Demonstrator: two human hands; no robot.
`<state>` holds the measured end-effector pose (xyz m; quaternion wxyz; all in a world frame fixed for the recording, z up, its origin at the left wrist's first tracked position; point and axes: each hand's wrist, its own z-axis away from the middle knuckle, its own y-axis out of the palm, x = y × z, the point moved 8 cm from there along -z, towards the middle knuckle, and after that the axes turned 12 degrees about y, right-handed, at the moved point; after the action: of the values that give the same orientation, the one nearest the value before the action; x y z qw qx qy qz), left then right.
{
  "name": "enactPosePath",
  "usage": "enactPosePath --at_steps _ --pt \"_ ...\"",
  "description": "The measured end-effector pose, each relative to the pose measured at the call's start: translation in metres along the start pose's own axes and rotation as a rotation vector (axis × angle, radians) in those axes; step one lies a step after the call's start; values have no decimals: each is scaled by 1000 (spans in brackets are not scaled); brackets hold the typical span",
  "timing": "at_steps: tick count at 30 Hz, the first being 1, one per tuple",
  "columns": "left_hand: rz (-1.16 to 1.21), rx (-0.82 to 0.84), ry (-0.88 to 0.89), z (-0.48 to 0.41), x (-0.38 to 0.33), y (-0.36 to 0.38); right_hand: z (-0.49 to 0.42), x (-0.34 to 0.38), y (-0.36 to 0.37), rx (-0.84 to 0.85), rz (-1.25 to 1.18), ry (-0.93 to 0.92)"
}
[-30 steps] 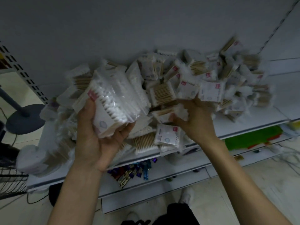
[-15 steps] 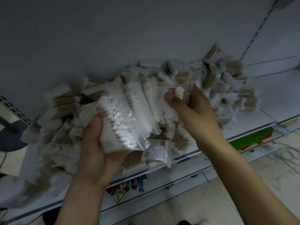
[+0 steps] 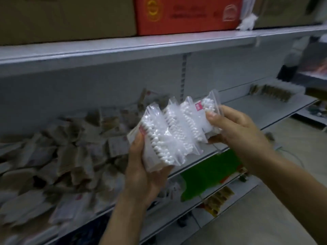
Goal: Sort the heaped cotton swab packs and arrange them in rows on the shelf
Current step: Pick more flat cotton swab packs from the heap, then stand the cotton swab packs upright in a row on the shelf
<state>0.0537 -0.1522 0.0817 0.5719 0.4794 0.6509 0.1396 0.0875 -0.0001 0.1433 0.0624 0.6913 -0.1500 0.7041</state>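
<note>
- While most of the stock lies unsorted, the heap (image 3: 70, 147) covers the left part of the shelf (image 3: 247, 110); blur hides the single packs.
- Left hand (image 3: 141, 175): fingers curled round the left end of a bundle (image 3: 169, 137) of white-tipped packs, which is held in the air in front of the shelf edge.
- Right hand (image 3: 237, 129): thumb and fingers pinch the bundle's rightmost pack.
- Shelf right of the hands: bare, apart from what appears to be a short row (image 3: 270, 93) at the back, too blurred to confirm.
- Judgement: sorting is at an early stage. One type is gathered, few packs are placed, and most of the heap is left to sort.
</note>
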Motion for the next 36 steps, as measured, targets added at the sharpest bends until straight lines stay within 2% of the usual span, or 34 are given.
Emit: enactPosePath --at_steps 4,8,11,14,19,27,33,36 --pt "186 11 -130 -16 97 56 9 -24 -112 -101 2 104" --pt "216 85 -254 -43 177 119 17 -23 -204 -161 112 92" --pt "220 163 -269 -66 220 155 10 -23 -261 -204 150 93" --pt "257 194 -269 -91 256 175 -13 -34 -312 -243 91 116" --pt "308 92 -320 -152 322 180 -65 -49 -395 -361 16 158" --pt "525 -110 -447 -262 456 209 -174 -58 -497 -398 200 162" --pt "394 -261 -448 -320 531 188 -254 -108 -564 -370 234 251" --pt "342 -342 -395 -342 549 159 -306 -128 -583 -339 424 221"
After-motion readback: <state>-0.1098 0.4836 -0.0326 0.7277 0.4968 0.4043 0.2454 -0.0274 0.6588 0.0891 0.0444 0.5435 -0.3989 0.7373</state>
